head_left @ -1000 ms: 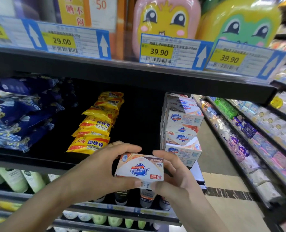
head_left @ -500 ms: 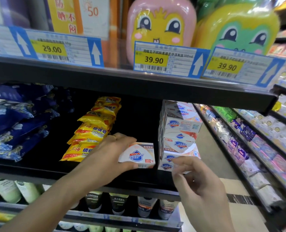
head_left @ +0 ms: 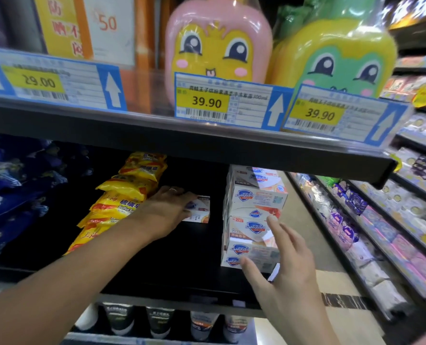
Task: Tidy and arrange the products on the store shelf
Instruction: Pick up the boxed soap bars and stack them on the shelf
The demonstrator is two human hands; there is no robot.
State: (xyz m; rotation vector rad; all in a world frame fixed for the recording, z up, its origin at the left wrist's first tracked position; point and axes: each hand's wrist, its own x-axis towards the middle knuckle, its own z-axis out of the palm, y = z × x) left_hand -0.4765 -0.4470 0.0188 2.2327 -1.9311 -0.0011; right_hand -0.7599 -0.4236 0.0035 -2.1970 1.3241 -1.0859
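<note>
Soap box (head_left: 200, 208) sits deep on the dark middle shelf (head_left: 182, 277), centre of the frame, between the row of yellow soap packets (head_left: 122, 195) on its left and the stack of white soap boxes (head_left: 254, 215) on its right, apart from both. The left hand (head_left: 165, 211) reaches in from the lower left and grips this box, fingers curled over its top and left end. The right hand (head_left: 284, 265), lower right of centre, is spread wide with straight fingers; the forefinger tip touches a box face midway up the stack and the thumb lies against the bottom box. Blue packets (head_left: 10, 190) fill the left edge. Price labels (head_left: 224, 103) line the upper shelf under two cartoon-faced bottles (head_left: 216, 46).
</note>
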